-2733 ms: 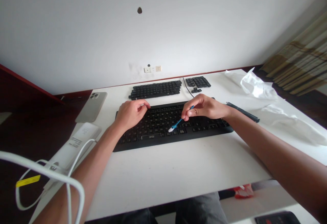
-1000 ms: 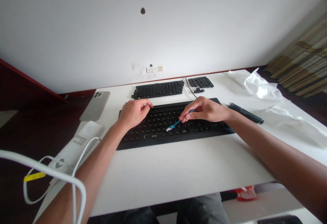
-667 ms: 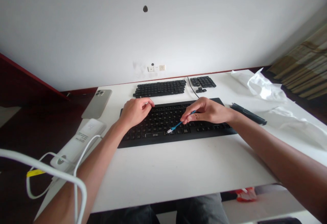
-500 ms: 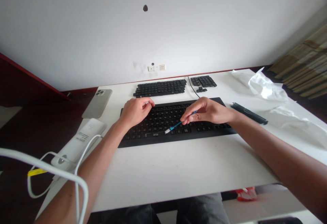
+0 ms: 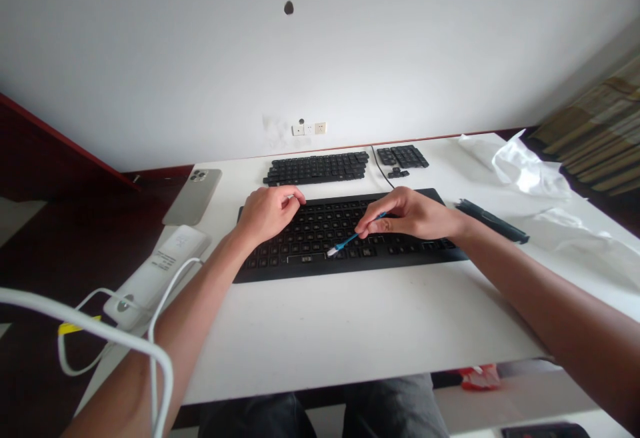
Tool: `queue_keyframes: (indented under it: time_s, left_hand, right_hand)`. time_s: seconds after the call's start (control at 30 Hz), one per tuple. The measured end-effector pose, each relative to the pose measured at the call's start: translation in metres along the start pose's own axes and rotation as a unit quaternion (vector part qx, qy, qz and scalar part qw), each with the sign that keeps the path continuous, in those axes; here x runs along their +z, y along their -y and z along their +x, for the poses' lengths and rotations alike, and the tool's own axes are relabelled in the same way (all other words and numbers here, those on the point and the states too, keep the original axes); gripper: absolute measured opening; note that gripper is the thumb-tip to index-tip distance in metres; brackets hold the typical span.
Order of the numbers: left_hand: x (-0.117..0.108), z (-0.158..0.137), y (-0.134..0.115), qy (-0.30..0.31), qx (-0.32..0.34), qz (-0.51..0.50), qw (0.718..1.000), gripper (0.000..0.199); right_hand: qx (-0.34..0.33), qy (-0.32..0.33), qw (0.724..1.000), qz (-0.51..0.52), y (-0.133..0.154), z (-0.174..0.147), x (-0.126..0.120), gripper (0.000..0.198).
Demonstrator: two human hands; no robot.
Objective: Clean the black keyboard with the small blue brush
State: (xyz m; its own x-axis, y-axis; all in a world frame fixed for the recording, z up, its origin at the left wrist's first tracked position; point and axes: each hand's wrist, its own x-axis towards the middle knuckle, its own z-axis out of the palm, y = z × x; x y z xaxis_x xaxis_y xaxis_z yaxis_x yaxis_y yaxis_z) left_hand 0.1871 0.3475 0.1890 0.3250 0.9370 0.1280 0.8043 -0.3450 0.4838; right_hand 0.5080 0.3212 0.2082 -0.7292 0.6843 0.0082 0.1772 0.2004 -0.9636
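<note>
A black keyboard base point(image 5: 350, 269) with its keycaps off lies across the white table. My right hand point(image 5: 405, 215) is closed in a pinch round a slim blue brush point(image 5: 346, 243). The brush slants down to the left, and its white tip is at the lower key row, just right of the long space-bar slot. Over the far left corner of the keyboard, my left hand point(image 5: 267, 213) is closed with fingers curled. Whether it grips the edge or something small is hidden.
Loose black keycaps point(image 5: 317, 168) and number-pad keycaps point(image 5: 404, 155) lie behind the keyboard. At left are a phone point(image 5: 193, 195) and a white power strip point(image 5: 155, 275) with cables. A black strip point(image 5: 493, 220) and clear plastic wrap point(image 5: 530, 170) lie at right.
The view has shifted slightly. My right hand keeps the brush at nearly the same place, its tip a touch farther right. My left hand has stayed put on the keyboard.
</note>
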Motion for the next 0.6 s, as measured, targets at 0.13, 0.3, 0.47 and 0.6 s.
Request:
queue_keyframes:
  time_s: [0.13, 0.3, 0.47, 0.6]
  left_hand:
    - [0.0, 0.0, -0.001, -0.001, -0.002, -0.002, 1.0, 0.029]
    - [-0.001, -0.001, -0.002, -0.001, -0.001, -0.006, 1.0, 0.029]
    - [-0.001, -0.001, -0.002, -0.001, -0.003, -0.008, 1.0, 0.03]
    - [-0.001, -0.001, -0.003, 0.0, 0.0, -0.009, 1.0, 0.03]
  right_hand:
    - [-0.014, 0.008, 1.0, -0.017, 0.004, 0.002, 0.012, 0.032]
    - [-0.028, -0.025, 0.997, -0.073, 0.008, 0.003, 0.029, 0.033]
    - [-0.025, -0.008, 0.999, -0.04, 0.009, 0.002, 0.031, 0.033]
    - [-0.018, -0.013, 0.998, -0.066, 0.006, 0.002, 0.032, 0.03]
